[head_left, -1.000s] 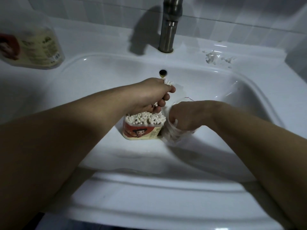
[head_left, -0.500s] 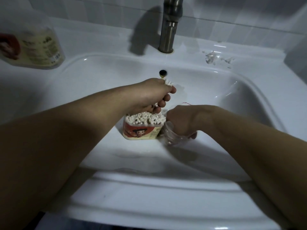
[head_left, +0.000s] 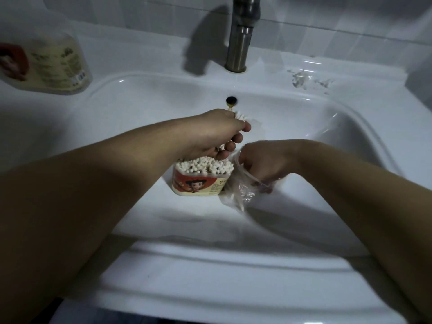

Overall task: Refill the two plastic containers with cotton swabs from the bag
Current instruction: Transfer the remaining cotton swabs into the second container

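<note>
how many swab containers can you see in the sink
1: the red-labelled container, full of swabs, stands in the sink below the left hand. Clear plastic around the right hand may be or hide a second; cannot tell.

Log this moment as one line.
left hand: grips swab bunch above full container | right hand: in clear bag, grip hidden | place: sink basin

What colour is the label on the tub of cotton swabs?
Orange-red label with a cartoon face, seen in the head view.
</note>
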